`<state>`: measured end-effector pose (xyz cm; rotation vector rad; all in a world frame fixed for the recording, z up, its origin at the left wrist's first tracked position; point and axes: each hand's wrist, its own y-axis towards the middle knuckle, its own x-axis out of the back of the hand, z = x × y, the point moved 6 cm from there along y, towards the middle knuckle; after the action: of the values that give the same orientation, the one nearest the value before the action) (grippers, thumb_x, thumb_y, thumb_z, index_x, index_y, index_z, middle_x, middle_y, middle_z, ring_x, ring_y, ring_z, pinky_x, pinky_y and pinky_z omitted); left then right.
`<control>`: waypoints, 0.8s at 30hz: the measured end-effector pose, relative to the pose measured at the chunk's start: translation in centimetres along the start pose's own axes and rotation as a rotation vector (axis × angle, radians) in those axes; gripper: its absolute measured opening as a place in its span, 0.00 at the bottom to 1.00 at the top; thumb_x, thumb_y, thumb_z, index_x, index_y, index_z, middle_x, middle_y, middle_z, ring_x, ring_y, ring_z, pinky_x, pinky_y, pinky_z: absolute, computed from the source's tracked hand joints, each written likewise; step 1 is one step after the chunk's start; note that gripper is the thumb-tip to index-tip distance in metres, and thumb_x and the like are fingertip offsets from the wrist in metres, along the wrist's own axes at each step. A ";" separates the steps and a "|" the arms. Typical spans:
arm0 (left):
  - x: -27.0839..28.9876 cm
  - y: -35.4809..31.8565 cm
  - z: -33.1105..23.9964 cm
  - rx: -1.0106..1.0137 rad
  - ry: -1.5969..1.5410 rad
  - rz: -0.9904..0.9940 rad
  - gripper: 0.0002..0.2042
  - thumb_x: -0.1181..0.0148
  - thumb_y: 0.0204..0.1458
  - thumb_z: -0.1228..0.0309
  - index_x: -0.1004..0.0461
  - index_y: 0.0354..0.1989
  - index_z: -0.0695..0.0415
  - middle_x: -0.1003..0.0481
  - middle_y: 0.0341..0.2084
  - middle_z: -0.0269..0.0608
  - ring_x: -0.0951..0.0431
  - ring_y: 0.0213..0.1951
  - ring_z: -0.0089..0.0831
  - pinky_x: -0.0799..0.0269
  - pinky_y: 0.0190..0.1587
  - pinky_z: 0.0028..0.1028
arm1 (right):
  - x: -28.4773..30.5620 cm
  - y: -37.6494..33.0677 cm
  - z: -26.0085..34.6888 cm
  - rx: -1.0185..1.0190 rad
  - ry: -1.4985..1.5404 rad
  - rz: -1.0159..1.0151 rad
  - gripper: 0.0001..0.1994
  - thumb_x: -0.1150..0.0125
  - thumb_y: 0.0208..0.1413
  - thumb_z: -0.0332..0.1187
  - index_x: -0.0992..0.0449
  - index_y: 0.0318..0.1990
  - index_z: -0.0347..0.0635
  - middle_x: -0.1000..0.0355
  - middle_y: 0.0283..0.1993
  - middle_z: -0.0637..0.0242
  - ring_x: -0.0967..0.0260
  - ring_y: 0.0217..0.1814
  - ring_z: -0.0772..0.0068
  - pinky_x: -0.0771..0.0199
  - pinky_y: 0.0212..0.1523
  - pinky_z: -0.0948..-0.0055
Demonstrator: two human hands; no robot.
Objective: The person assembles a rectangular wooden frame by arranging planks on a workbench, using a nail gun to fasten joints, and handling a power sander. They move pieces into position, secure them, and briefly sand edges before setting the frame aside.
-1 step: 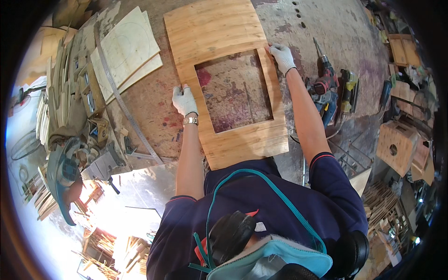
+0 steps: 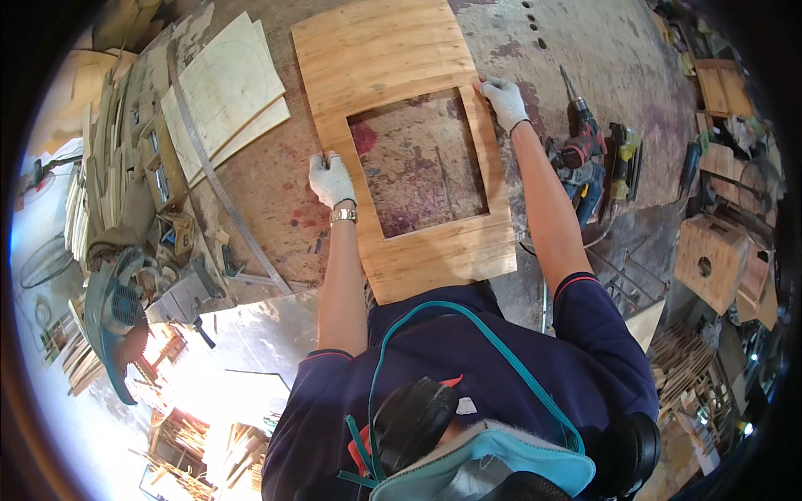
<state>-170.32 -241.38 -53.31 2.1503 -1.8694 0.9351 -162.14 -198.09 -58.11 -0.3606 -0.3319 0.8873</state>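
A wooden panel with a rectangular cutout lies over the worktable, its near end reaching my body. The stained tabletop shows through the cutout. My left hand, in a white knit glove with fingertips bare, grips the panel's left edge beside the cutout. On the opposite edge, a little farther away, my right hand in a matching glove pinches the wood. Both thumbs and fingers close on the rims; the parts underneath are hidden. Right of the panel lies a cordless drill, bit pointing away.
Thin plywood sheets and a long metal ruler lie at left. A circular saw with exposed teeth is at lower left. Near the drill sit a blue power tool and a yellow-black tool. A wooden box stands far right.
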 end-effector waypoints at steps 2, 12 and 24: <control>0.2 -1.1 -1.3 -0.021 0.196 -0.136 0.12 0.39 0.58 0.65 0.24 0.41 0.63 0.23 0.33 0.45 0.24 0.32 0.41 0.29 0.38 0.40 | -0.1 -0.1 0.0 0.003 -0.030 -0.008 0.19 0.28 0.57 0.36 0.17 0.52 0.35 0.23 0.36 0.75 0.34 0.33 0.84 0.34 0.36 0.79; -0.5 -0.2 -2.0 -0.090 0.551 -0.290 0.15 0.35 0.53 0.60 0.21 0.43 0.57 0.25 0.42 0.48 0.27 0.50 0.50 0.33 0.54 0.48 | -0.3 0.4 0.8 0.005 -0.069 -0.023 0.19 0.27 0.56 0.38 0.17 0.50 0.34 0.23 0.35 0.75 0.34 0.34 0.84 0.34 0.36 0.78; -5.4 3.3 -12.0 -0.715 0.644 -0.093 0.37 0.23 0.39 0.46 0.26 0.56 0.55 0.28 0.53 0.53 0.32 0.59 0.52 0.38 0.64 0.49 | -0.3 0.6 0.8 0.044 -0.094 -0.063 0.17 0.25 0.54 0.38 0.15 0.44 0.34 0.22 0.34 0.71 0.31 0.36 0.78 0.30 0.41 0.72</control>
<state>-177.82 -231.67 -47.54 1.2982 -1.4494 0.6723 -163.06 -197.83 -57.72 -0.2668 -0.4080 0.8505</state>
